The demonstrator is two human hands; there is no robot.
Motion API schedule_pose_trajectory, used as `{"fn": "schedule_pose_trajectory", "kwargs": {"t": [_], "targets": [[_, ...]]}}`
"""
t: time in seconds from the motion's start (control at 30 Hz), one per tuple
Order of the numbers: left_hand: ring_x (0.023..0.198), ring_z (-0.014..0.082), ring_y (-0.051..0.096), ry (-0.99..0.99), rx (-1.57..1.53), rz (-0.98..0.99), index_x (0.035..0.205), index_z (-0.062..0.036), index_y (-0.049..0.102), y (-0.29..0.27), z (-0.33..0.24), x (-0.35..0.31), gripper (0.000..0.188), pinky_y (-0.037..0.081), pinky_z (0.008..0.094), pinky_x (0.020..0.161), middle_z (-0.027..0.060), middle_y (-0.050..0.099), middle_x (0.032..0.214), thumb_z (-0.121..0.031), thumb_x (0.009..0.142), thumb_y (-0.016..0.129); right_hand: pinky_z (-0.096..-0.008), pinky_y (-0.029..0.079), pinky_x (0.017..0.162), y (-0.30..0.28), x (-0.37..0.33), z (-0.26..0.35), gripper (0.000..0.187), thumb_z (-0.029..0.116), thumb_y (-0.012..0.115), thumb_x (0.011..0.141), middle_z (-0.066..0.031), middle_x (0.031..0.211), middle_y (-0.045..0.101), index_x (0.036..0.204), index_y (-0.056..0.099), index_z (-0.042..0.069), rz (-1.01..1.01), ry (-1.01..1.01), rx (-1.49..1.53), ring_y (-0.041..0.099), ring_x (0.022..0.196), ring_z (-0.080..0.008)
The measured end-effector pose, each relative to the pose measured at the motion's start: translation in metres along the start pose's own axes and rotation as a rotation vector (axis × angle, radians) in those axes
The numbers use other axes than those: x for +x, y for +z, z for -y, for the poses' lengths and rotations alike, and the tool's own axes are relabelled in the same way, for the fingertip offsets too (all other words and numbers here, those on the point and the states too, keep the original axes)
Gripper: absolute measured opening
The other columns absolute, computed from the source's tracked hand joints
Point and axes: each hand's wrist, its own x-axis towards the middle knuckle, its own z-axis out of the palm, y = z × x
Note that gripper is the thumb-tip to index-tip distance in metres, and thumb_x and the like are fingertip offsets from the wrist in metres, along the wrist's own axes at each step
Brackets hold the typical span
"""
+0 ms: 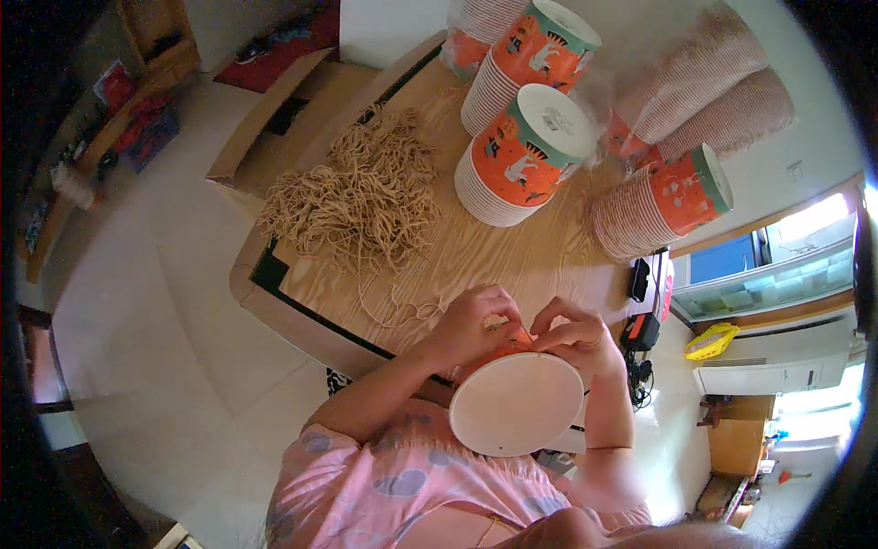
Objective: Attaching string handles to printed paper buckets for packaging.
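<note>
An orange paper bucket (515,404) is tipped in front of my chest with its round white inside facing me. A small dark hole shows near its lower rim. My left hand (477,322) and my right hand (576,337) are closed at its far edge, fingertips pinching close together by the orange wall. Whether a strand is also between the fingertips is too small to tell. On the table, left of the hands, lies a tangled heap of tan twine (366,197). One loose strand of it trails to beside my left hand.
A stack of orange and green paper buckets (517,169) stands upside down on the wooden table (343,306), with another stack (540,55) behind. A tilted stack (663,206) and plastic-wrapped stacks (700,82) are on the right. Black cables (640,371) lie past the table's right side.
</note>
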Motion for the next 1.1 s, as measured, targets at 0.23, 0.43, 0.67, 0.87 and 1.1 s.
{"fn": "schedule_pose_trajectory", "kwargs": {"t": [0.23,0.43,0.67,0.87,1.1], "targets": [[0.078,0.0230,0.059,0.009,-0.013,-0.018,0.077,-0.0043,0.064,0.000,0.002,0.000,0.011,0.046,0.0338,0.074,0.0091,0.061,0.080,-0.014,0.073,0.066,-0.0294,0.047,0.065,-0.004,0.003,0.012,0.015,-0.003,0.067,0.072,-0.0083,0.083,0.060,0.083,0.069,0.006,0.053,0.092,-0.043,0.060,0.076,-0.0201],[0.080,0.0132,0.059,-0.337,-0.275,0.025,0.080,-0.0028,0.061,-0.013,0.001,-0.001,0.014,0.046,0.0291,0.077,0.0049,0.061,0.077,-0.014,0.077,0.069,-0.0284,0.046,0.061,-0.006,-0.007,0.009,0.022,-0.006,0.062,0.071,-0.0072,0.079,0.059,0.090,0.066,0.004,0.024,0.034,-0.045,0.058,0.071,-0.0190],[0.072,0.0191,0.057,-0.133,0.162,0.034,0.080,-0.0048,0.063,-0.031,-0.054,0.009,0.008,0.046,0.0320,0.069,0.0060,0.062,0.074,-0.006,0.074,0.069,-0.0269,0.044,0.053,0.004,-0.017,0.015,0.022,-0.004,0.056,0.075,-0.0077,0.069,0.052,0.092,0.066,0.007,-0.178,0.307,-0.340,0.056,0.064,-0.0184],[0.075,0.0240,0.055,-0.041,0.480,-0.144,0.079,-0.0039,0.065,-0.048,-0.053,-0.005,0.009,0.044,0.0338,0.070,0.0071,0.062,0.074,-0.002,0.072,0.069,-0.0260,0.044,0.055,0.017,-0.062,0.000,0.020,0.001,0.053,0.080,-0.0087,0.068,0.056,0.097,0.063,0.003,-0.613,0.672,-0.389,0.054,0.057,-0.0139],[0.075,0.0233,0.052,-0.019,0.688,-0.308,0.081,-0.0077,0.064,-0.047,-0.038,-0.004,0.011,0.044,0.0350,0.066,0.0037,0.055,0.069,-0.005,0.072,0.069,-0.0269,0.051,0.062,0.054,-0.080,0.063,0.027,0.000,0.054,0.082,-0.0081,0.071,0.063,0.108,0.060,0.001,-0.169,0.659,0.008,0.065,0.064,-0.0171]]}}
